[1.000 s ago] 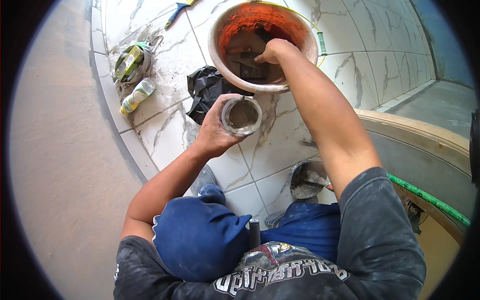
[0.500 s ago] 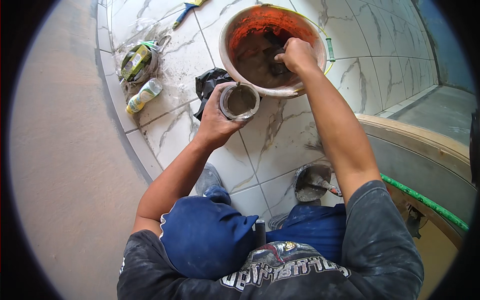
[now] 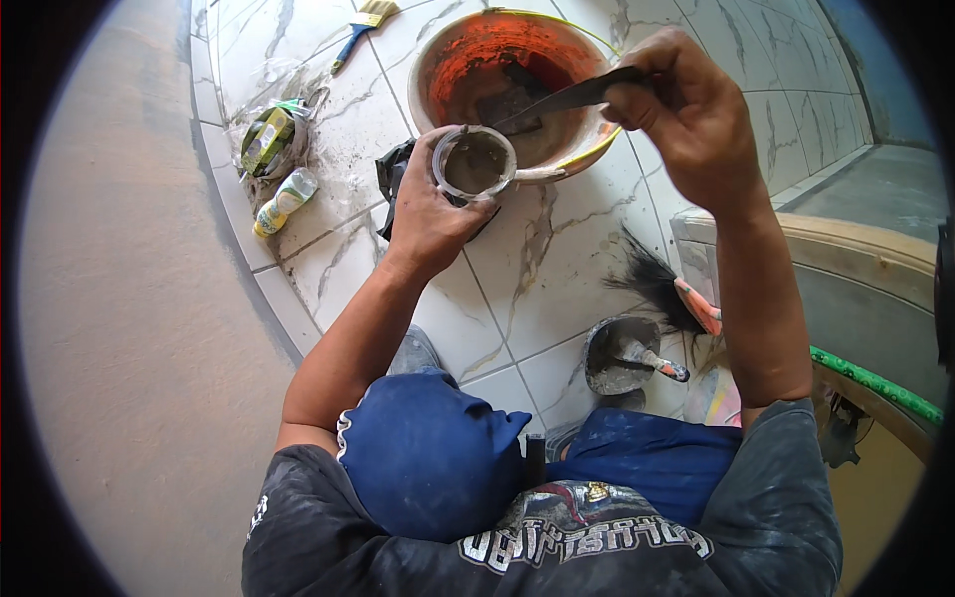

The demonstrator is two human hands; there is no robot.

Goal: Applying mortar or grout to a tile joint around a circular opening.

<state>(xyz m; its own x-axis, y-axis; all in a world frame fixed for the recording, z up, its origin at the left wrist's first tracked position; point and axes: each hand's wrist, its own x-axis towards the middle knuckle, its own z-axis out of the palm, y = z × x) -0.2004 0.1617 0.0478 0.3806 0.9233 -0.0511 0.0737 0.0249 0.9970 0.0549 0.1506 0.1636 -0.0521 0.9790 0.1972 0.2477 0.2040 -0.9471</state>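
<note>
My left hand (image 3: 430,217) is wrapped round a round pale-rimmed cup (image 3: 447,179), which holds grey paste (image 3: 476,164). Fingers pinched, my right hand (image 3: 696,124) grips a dark narrow-bladed spatula (image 3: 577,95) above the bucket's near right side. Its blade slants down to the left, and its tip lies just past the cup's far right rim; whether they touch I cannot tell. Beyond the cup stands a wide bucket (image 3: 451,62) with an orange-smeared inside and a yellow edge. Grey paste and a dark flat piece (image 3: 509,107) lie in it.
A black plastic bag (image 3: 391,181) lies beside my left hand. Left are a small bottle (image 3: 286,201) and a cluttered container (image 3: 271,142); a paintbrush (image 3: 360,32) lies farther off. Near my legs, right, are a scoop-like pan with a trowel (image 3: 622,356) and a black-bristled brush (image 3: 665,289).
My right hand has come up out of the bucket and back to the right, bringing the spatula into plain sight. The cup in my left hand has shifted slightly.
</note>
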